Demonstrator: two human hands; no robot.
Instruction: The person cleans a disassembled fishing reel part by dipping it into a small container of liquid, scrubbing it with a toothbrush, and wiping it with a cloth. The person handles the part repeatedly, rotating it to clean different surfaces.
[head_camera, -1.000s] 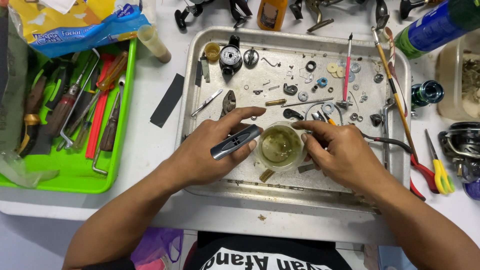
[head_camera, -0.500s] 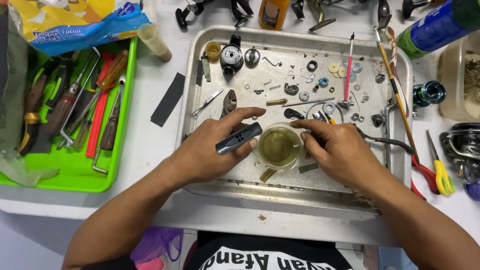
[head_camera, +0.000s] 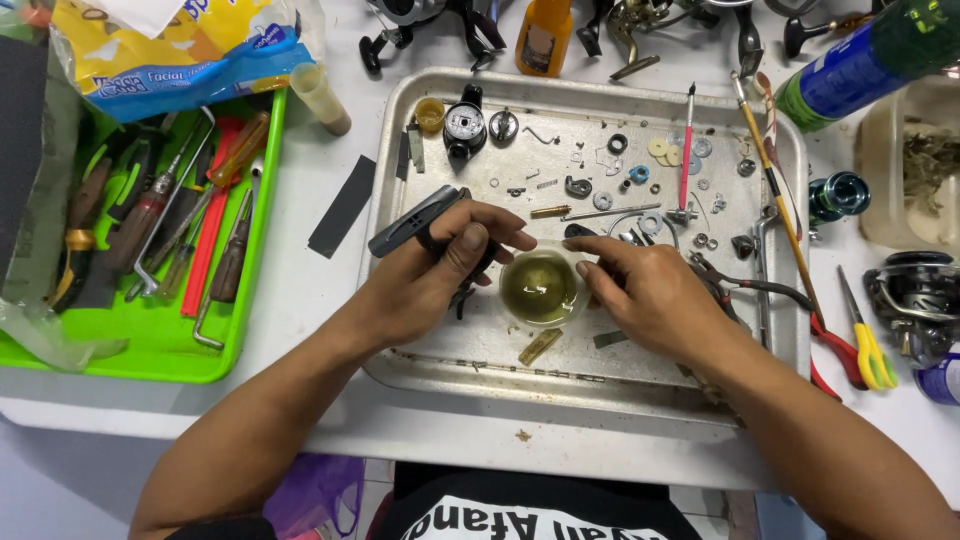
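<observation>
While the left hand (head_camera: 430, 275) gripped a dark grey handle-like part (head_camera: 412, 220), its fingers wrapped shut around it so that the long end stuck out up and to the left, the right hand (head_camera: 650, 290) rested against the right side of a small clear cup (head_camera: 540, 287) of yellowish liquid. The right fingers (head_camera: 598, 250) lay loosely curled along the cup's rim; whether they pinched anything small could not be told. The cup stood near the middle of the metal tray (head_camera: 790, 150), between the two hands, with the left fingertips just beside its left edge.

The main risk seemed to be the cup itself. It sat open and looked light, and a nudge from either hand could have tipped it and spilled the liquid across the tray floor. That would likely have carried off the washers and rings (head_camera: 665, 150) lying loose near the far right corner, or wetted the small brass piece (head_camera: 540, 346) just below the cup. The protruding end of the grey part might also have swept sideways into the black round component (head_camera: 465, 128) beyond it. The red-handled pliers (head_camera: 760, 295) lay close under the right wrist, where a sleeve or forearm could have dragged them.
</observation>
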